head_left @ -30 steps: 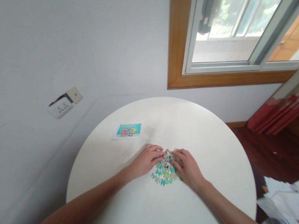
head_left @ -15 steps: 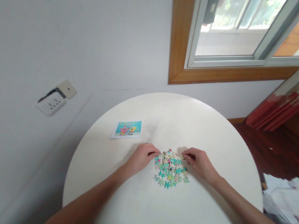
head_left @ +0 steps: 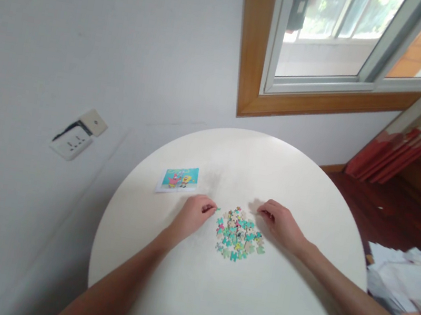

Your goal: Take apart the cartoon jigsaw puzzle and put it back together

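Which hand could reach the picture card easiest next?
Probably the left hand: it's nearer the picture card, though it seems to pinch a green piece. The right hand is farther, across the puzzle pieces.

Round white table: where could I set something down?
Free: white tabletop between the forearms, nearer than the multicoloured jigsaw pile, and beyond the pile, right of the rectangular blue card. Crowded: the pile, flanked by left hand and right hand.
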{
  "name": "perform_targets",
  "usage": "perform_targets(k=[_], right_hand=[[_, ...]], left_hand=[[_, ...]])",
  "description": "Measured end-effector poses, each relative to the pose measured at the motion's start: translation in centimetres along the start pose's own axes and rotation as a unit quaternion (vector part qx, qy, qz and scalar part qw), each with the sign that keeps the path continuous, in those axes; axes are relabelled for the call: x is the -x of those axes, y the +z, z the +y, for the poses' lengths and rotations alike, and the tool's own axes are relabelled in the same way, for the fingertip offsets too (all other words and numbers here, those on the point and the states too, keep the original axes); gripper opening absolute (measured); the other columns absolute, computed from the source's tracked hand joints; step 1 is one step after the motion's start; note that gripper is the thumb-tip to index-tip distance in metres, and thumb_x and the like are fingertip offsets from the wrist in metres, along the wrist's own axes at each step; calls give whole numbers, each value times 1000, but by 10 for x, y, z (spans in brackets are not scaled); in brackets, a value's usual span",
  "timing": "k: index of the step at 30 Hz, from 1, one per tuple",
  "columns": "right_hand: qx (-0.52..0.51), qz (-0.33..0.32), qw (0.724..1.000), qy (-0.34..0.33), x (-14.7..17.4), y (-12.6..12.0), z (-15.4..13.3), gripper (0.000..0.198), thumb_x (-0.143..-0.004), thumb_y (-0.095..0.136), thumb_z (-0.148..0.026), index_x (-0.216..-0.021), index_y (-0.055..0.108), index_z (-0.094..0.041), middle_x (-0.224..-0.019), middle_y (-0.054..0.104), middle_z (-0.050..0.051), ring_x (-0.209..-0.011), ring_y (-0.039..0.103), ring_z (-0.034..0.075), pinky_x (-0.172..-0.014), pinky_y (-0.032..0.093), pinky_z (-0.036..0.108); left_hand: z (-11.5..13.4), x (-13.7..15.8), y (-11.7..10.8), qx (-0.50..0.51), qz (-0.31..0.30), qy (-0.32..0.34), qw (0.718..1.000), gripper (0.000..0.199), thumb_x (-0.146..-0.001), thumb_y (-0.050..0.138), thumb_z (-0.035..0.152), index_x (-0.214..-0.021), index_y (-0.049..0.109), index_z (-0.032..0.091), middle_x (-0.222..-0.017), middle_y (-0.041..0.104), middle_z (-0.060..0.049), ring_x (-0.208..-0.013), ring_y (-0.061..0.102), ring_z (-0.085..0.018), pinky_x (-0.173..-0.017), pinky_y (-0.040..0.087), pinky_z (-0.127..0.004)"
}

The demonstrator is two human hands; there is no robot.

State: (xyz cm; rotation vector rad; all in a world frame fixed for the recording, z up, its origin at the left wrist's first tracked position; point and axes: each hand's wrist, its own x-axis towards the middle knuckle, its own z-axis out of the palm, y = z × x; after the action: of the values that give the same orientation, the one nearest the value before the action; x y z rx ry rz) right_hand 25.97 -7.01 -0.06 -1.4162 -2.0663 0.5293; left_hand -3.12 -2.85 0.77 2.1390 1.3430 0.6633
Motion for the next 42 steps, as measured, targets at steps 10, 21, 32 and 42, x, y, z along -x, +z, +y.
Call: perform_targets(k=[10, 21, 32, 42], right_hand=[[189, -68, 965, -172, 26, -9, 8, 25, -94, 45, -11, -106, 66, -18, -99, 62, 9, -88, 56, 19, -78, 47, 29], [108, -1, 987, -121, 32, -1, 19, 25, -99, 40, -16, -105, 64, -17, -105, 63, 12, -95, 59, 21, -85, 50, 33], [-67, 31, 997, -22, 36, -5, 11, 19, -94, 51, -23, -88, 69, -19, -89, 67, 6, -80, 61, 17, -74, 47, 29], [-132, 29, 975, 174, 3, -1, 25, 23, -78, 63, -36, -68, 69, -16, -59, 65, 2, -56, 54, 14, -55, 37, 25]], left_hand=[[6, 9, -6, -71, -48, 57, 995, 15, -90, 60, 15, -88, 75, 17, -89, 68, -4, -83, 63, -16, -79, 47, -26], [-1, 3, -10, -87, -58, 74, 992, 22, -84, 69, 13, -104, 72, 20, -105, 65, -5, -102, 59, -20, -96, 44, -32], [1, -2, -1, -151, -65, 90, 982, 21, -98, 48, 19, -92, 68, 16, -95, 65, -7, -94, 60, -20, -88, 45, -32], [-11, -6, -1, -117, 14, 67, 991, 17, -94, 52, 23, -96, 68, 17, -93, 65, -6, -88, 60, -20, -84, 45, -32]])
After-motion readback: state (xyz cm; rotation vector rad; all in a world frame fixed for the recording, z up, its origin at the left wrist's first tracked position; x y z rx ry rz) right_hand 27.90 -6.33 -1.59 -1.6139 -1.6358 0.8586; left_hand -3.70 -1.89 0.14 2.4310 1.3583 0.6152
